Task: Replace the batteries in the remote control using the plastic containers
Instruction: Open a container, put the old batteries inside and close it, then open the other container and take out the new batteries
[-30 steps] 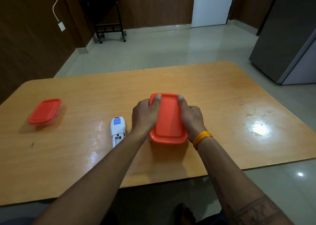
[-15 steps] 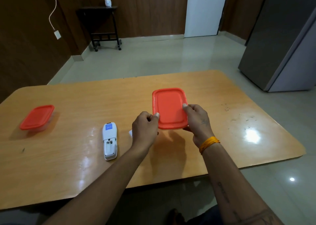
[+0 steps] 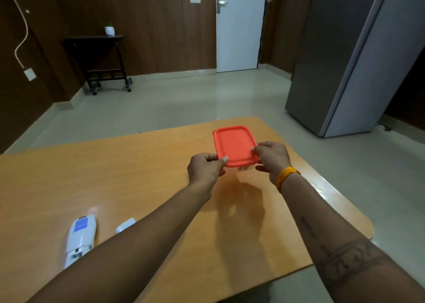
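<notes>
A clear plastic container with an orange lid point(image 3: 233, 145) is held up above the wooden table point(image 3: 138, 164), both hands gripping its near end. My left hand point(image 3: 204, 170) pinches the near left corner of the lid. My right hand point(image 3: 272, 156) holds the near right side, thumb on the lid and fingers under the clear base. The white remote control point(image 3: 79, 239) lies face down at the lower left, its battery bay open. Its white battery cover point(image 3: 125, 225) lies just right of it, partly behind my left forearm.
A grey refrigerator point(image 3: 349, 61) stands on the floor at the right. A dark side table on wheels point(image 3: 101, 61) is by the back wall, left of a white door point(image 3: 239, 26). The table's right edge runs close under my right forearm.
The container has been lifted off the table and carried farther away and to the right in both hands. The view has swung up and right, so the second orange-lidded container has left the frame.
</notes>
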